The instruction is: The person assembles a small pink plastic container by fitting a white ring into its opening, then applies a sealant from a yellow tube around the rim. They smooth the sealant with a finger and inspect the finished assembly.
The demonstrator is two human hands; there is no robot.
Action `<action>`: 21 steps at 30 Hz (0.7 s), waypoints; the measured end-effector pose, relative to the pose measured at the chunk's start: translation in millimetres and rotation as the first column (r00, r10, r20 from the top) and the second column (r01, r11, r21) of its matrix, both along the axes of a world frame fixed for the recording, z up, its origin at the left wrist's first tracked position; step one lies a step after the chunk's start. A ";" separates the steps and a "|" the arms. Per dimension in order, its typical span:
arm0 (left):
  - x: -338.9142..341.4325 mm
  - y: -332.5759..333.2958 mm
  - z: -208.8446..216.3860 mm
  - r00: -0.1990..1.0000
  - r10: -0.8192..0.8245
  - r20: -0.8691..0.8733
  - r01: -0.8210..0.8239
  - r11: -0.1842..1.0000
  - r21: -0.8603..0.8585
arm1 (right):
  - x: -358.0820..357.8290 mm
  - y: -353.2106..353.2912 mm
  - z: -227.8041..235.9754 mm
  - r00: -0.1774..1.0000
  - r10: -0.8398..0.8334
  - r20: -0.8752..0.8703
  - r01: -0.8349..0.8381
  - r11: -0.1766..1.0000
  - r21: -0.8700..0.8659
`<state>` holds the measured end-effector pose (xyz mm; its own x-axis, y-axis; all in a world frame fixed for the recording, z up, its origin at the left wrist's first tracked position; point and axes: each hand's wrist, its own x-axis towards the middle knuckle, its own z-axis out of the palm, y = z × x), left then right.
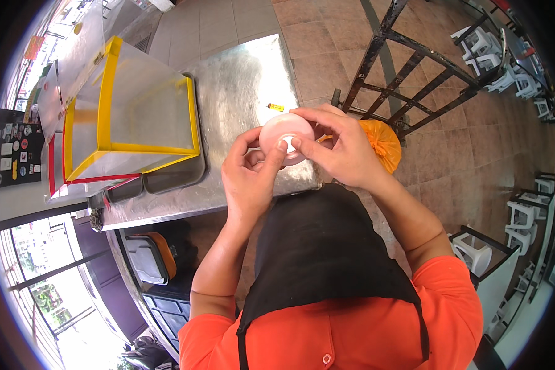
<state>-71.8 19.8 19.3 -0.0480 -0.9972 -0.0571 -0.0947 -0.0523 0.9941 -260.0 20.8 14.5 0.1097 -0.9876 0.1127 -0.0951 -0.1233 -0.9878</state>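
Both of my hands hold a round, pale pink disc-like thing point(276, 131) with a small white centre, just above the near right part of a metal table. What kind of thing it is, I cannot make out. My left hand point(253, 166) grips its left side, the thumb pressed near the white centre. On the other side, my right hand point(339, 139) has its fingers along the far right rim and its thumb by the centre. Just beyond the disc, a small yellow and black object point(275, 107) lies on the table.
The shiny metal table point(228, 80) carries a clear display case point(148, 98) with yellow edges, standing on a grey tray point(197, 166). To the right are an orange plastic bag point(385, 145) and a black metal frame point(407, 68). White stools point(521, 216) stand farther right.
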 end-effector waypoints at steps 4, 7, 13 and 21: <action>1.8 -0.4 1.2 1.000 -0.005 -0.020 0.005 1.000 0.015 | -3.8 -3.2 -4.0 0.998 0.050 0.043 -0.051 0.999 0.008; 2.7 -0.5 2.4 1.000 -0.013 -0.022 0.014 1.000 0.015 | -5.6 -3.2 -4.2 0.995 0.086 0.056 -0.087 0.996 0.021; 7.1 1.0 10.3 0.996 -0.023 -0.083 0.027 0.998 0.048 | -13.6 -0.7 5.6 0.958 0.215 0.191 -0.238 0.965 0.109; 14.0 4.9 20.7 0.997 -0.053 -0.052 0.058 0.994 0.096 | -11.6 -0.2 12.7 0.966 0.233 0.109 -0.246 0.962 0.122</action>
